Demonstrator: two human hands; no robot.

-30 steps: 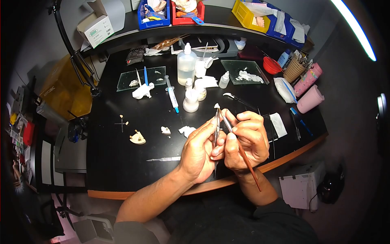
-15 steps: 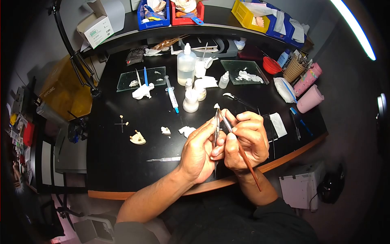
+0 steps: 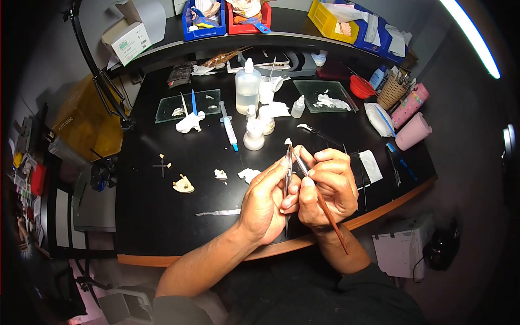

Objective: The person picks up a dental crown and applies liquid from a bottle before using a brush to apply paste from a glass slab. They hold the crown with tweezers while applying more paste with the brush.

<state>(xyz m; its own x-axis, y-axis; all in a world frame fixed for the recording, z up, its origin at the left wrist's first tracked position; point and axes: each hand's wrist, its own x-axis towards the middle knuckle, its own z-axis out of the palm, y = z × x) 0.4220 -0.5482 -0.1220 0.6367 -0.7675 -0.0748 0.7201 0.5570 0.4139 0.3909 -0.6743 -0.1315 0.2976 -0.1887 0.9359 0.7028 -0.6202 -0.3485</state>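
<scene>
black desk (image 3: pixel 151 219), bright strip light (image 3: pixel 475 36)

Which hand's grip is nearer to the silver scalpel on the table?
Left: the left grip is just right of the scalpel; the right grip is farther right.

Short gap, then bottle (image 3: pixel 254 138), beyond left hand (image 3: pixel 264 199)

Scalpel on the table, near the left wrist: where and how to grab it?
Best bet: pinch the scalpel across its slim handle, from above. It appears to lie flat, pointed tip to the left; the left hand crowds the handle's right end.
</scene>
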